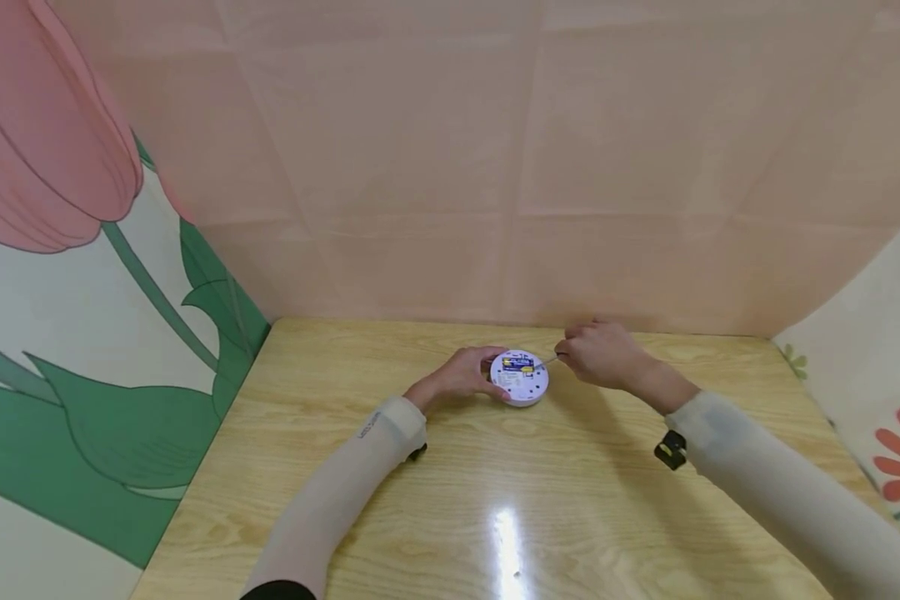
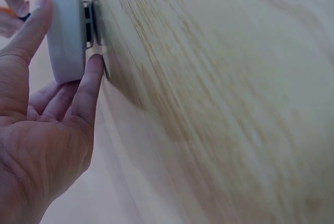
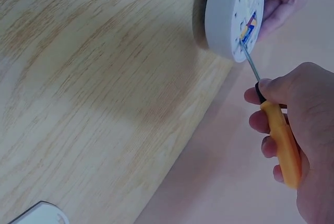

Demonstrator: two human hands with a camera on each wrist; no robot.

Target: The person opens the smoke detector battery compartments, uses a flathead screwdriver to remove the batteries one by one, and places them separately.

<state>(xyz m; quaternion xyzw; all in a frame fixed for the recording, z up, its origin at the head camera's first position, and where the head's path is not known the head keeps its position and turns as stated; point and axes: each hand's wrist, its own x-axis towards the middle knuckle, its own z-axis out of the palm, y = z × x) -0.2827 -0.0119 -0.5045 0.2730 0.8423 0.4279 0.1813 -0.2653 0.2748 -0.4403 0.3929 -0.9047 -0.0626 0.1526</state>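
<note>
A round white device point(image 1: 521, 387), with holes and a battery bay in its upward face, is near the table's back edge. My left hand point(image 1: 465, 372) grips its rim, thumb on one side and fingers on the other, as the left wrist view shows. A blue and yellow battery point(image 1: 518, 364) sits in the bay. My right hand point(image 1: 603, 354) holds a screwdriver point(image 3: 282, 145) with an orange-yellow handle, fingers wrapped round it. The metal shaft point(image 3: 251, 63) reaches the device's face, its tip at the battery's end. A dark part point(image 2: 90, 23) juts from the device's underside, close to the table.
The wood-grain table point(image 1: 420, 517) reflects a bright light near its front. A pinkish cloth point(image 1: 450, 167) hangs right behind the back edge. Flower-printed panels point(image 1: 120, 417) stand at both sides. In the right wrist view, a white rounded object point(image 3: 44, 214) shows at the lower left corner.
</note>
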